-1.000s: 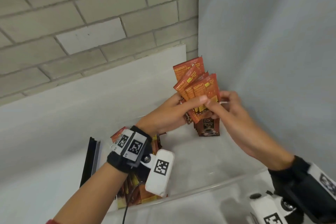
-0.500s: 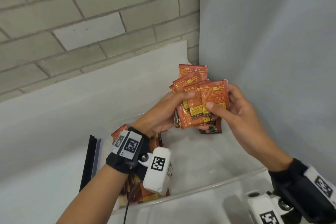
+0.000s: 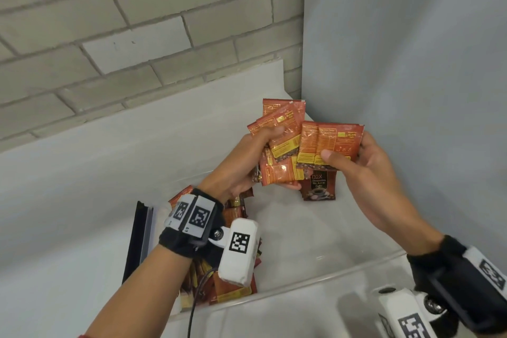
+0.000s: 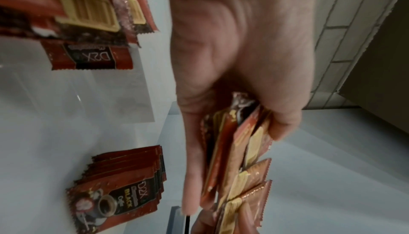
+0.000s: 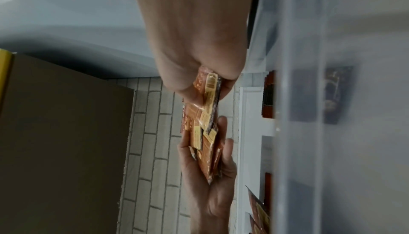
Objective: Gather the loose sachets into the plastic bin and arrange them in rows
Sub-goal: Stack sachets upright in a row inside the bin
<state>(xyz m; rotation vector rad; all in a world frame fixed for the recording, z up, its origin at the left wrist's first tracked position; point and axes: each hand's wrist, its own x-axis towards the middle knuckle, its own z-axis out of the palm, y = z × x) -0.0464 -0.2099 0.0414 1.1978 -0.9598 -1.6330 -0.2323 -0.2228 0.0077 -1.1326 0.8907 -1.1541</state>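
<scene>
Half a second before, both hands had pressed one fanned bunch of sachets together; by this moment the bunch had split in two. The right hand (image 3: 365,173) had drawn a few flat red-and-orange foil sachets (image 3: 330,143) off to the right, its grip closed on them with the thumb across their printed backs and the fingers behind. The left hand (image 3: 247,162) had kept the larger fan of red-and-orange sachets (image 3: 279,145), thumb curled over the front and fingers underneath, as the left wrist view also showed (image 4: 239,150). The two handfuls were just beside each other, edges near or touching; which, I could not tell.

Both handfuls hung above the clear plastic bin (image 3: 315,280). Directly below them, near the bin's far right corner, a neat stack of dark brown sachets printed with a coffee cup (image 3: 319,191) lay on the bin floor. A loose heap of red sachets (image 3: 233,287) lay at the bin's left end, partly hidden under the left wrist.

The bin stood on a white tabletop (image 3: 68,228), with a black strip-like object (image 3: 135,239) just left of it. A pale grey brick wall (image 3: 137,22) ran behind, meeting a plain blue-grey wall (image 3: 411,63) on the right.
</scene>
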